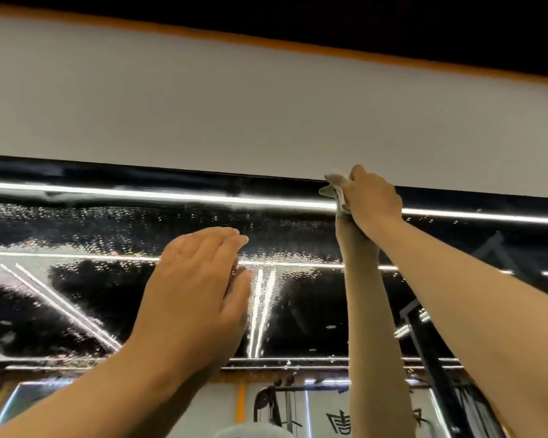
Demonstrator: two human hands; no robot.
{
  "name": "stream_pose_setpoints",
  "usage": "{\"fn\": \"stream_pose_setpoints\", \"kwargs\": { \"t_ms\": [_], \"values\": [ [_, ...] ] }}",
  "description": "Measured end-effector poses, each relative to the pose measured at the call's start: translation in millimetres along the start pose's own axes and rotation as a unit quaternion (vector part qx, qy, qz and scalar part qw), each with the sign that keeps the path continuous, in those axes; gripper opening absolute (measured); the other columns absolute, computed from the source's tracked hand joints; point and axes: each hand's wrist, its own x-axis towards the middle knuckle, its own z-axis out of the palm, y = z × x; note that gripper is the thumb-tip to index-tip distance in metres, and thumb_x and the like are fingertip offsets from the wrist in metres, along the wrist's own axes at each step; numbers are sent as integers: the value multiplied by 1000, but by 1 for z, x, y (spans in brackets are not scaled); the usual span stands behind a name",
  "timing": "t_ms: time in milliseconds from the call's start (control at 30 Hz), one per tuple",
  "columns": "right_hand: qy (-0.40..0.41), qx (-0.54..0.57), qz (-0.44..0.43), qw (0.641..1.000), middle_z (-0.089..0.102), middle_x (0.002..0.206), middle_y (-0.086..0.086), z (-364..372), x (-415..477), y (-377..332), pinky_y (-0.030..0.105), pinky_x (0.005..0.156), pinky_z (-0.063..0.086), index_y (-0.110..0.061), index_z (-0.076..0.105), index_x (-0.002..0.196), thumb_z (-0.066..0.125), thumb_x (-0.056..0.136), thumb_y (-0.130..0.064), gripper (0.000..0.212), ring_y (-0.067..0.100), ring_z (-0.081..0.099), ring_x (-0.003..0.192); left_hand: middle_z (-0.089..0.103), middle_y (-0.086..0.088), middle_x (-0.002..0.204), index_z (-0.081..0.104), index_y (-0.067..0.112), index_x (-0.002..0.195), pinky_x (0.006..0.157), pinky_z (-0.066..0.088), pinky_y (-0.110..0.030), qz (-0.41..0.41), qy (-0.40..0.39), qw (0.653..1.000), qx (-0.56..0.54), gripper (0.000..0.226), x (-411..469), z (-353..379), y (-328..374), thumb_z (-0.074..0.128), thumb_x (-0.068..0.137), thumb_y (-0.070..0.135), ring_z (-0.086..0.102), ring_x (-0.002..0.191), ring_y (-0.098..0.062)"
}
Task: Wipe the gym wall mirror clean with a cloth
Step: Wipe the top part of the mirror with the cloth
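Nearest the camera, two bare forearms reach up and forward. The left hand (200,279) lies flat against the mirror (108,222), its fingers straight, close together and pointing up and to the right; it holds nothing. Higher and to the right, the right hand (372,200) has its fingers curled round a cloth (334,184) and presses it to the glass right at the mirror's top edge. The cloth is pale grey-white and bunched into a crumpled wad. Its folds stick out to the left of the hand, and its longer side runs roughly up and down beneath the fingers.

The mirror's long axis runs left to right across the view, its top edge sloping slightly down toward the right. Its dark glass is speckled with fine droplets and shows bright reflected light strips (140,192), the right arm's reflection and a gym machine (279,403) low down. Above it is a plain pale wall (234,105), then an orange band (266,42) under a black ceiling.
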Motion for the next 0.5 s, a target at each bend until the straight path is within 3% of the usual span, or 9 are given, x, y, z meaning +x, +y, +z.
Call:
{"fn": "stream_pose_setpoints", "kwargs": {
  "t_ms": [267, 500],
  "values": [
    [-10, 2, -4, 1000, 55, 89, 9, -9, 5, 67, 35, 62, 44, -9, 47, 112, 46, 104, -25, 18, 27, 55, 76, 66, -3, 123, 63, 11, 124, 104, 26, -30, -17, 20, 1000, -11, 50, 18, 32, 71, 36, 91, 38, 59, 116, -22],
    [-15, 6, -17, 1000, 49, 86, 7, -14, 9, 104, 34, 62, 39, -9, 46, 114, 44, 105, -24, 18, 25, 49, 74, 60, -3, 131, 57, 14, 131, 109, 32, -38, -68, 5, 998, -4, 56, 15, 42, 77, 33, 90, 44, 51, 125, -21]
  ]
}}
